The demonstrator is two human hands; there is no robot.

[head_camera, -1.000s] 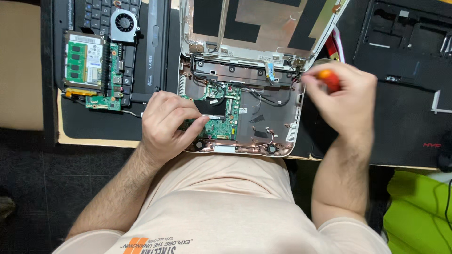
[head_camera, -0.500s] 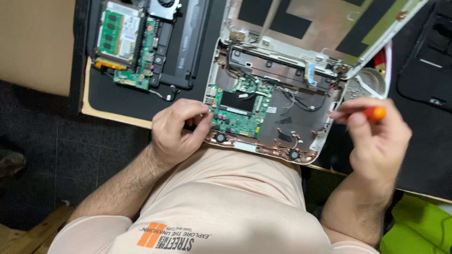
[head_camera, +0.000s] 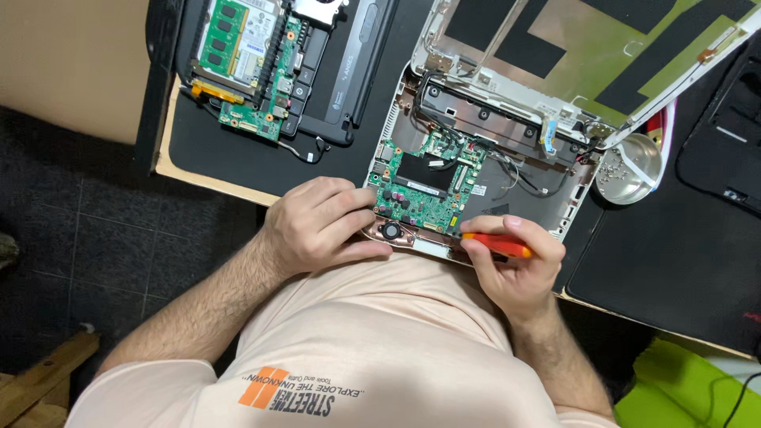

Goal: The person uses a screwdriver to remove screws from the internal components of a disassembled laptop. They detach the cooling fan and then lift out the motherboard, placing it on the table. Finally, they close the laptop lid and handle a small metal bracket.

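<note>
Bracing the opened laptop (head_camera: 483, 170) at the surface's near edge, the left hand (head_camera: 321, 226) rests fingers on its green board (head_camera: 424, 186); the right hand (head_camera: 515, 265) clenches an orange screwdriver (head_camera: 495, 244). A slipping tip could likely scratch the board.

Right hand (head_camera: 519, 265) holds orange screwdriver (head_camera: 495, 243) at green circuit board (head_camera: 424, 190).

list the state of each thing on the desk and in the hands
white laptop: opened up, board exposed
green board: uncovered, in the shell
orange screwdriver: gripped by right hand
left hand: resting on laptop edge
second laptop: dismantled
metal dish: holds screws
</note>
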